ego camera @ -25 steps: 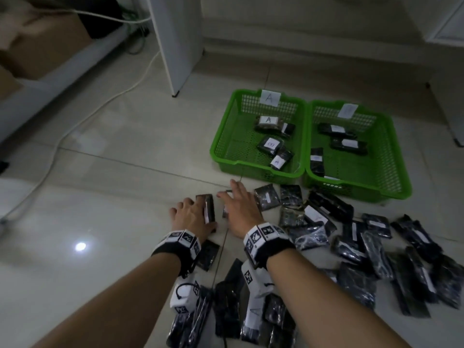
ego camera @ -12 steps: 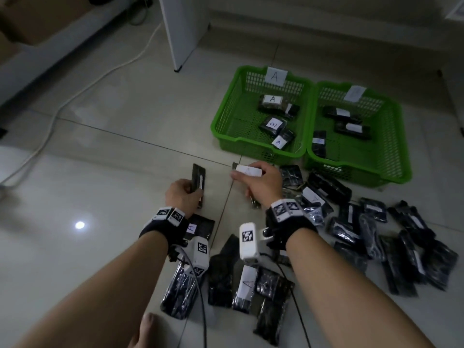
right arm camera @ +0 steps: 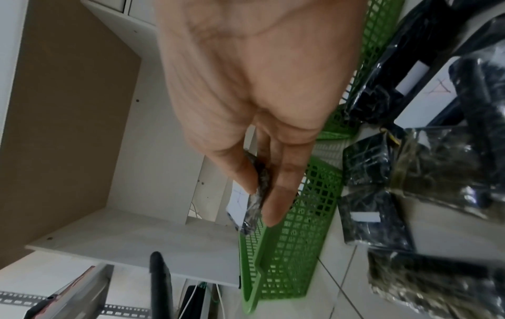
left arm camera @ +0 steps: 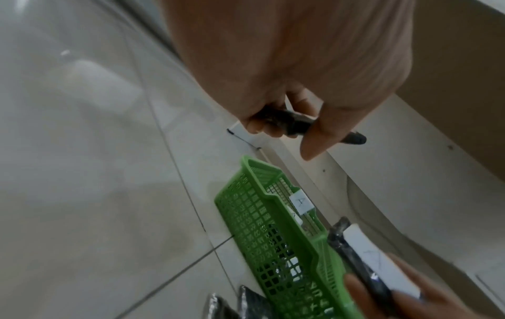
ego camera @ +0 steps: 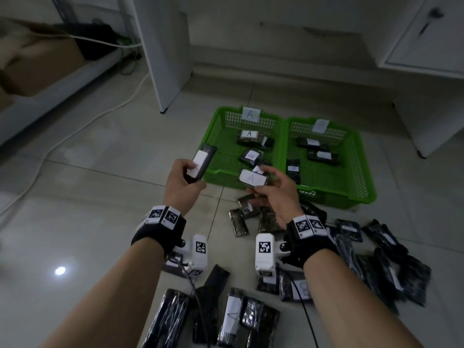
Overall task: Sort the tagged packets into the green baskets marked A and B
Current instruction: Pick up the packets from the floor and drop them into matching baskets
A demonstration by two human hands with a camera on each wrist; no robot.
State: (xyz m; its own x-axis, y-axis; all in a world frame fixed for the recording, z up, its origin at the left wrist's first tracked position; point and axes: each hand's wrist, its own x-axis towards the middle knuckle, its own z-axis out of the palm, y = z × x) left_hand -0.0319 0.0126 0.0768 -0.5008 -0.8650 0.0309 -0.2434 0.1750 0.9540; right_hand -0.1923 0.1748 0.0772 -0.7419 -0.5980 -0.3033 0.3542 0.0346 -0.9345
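Above the pale tiled floor (ego camera: 105,151), just short of the baskets, we see both hands raised, each with a packet. The left hand (ego camera: 182,183) curls its fingers round a dark plastic-wrapped packet with a white tag (ego camera: 204,160); we cannot read that tag. The right hand (ego camera: 275,190) pinches a second dark packet whose white tag reads "A" (ego camera: 253,177) between thumb and fingers, held over the near rim of the left basket.

The green plastic mesh basket with a paper card marked "A" (ego camera: 221,136) sits touching the matching green basket on the right (ego camera: 356,156), whose card is too blurred for us to read. Inside the left basket we see one packet tagged "A" (ego camera: 248,135) and one tagged "B" (ego camera: 251,156). The right basket holds three packets with tags we cannot make out.

The heap of dark packets (ego camera: 376,252) spreads over the floor near the arms; one close to us shows "A" (ego camera: 232,315).
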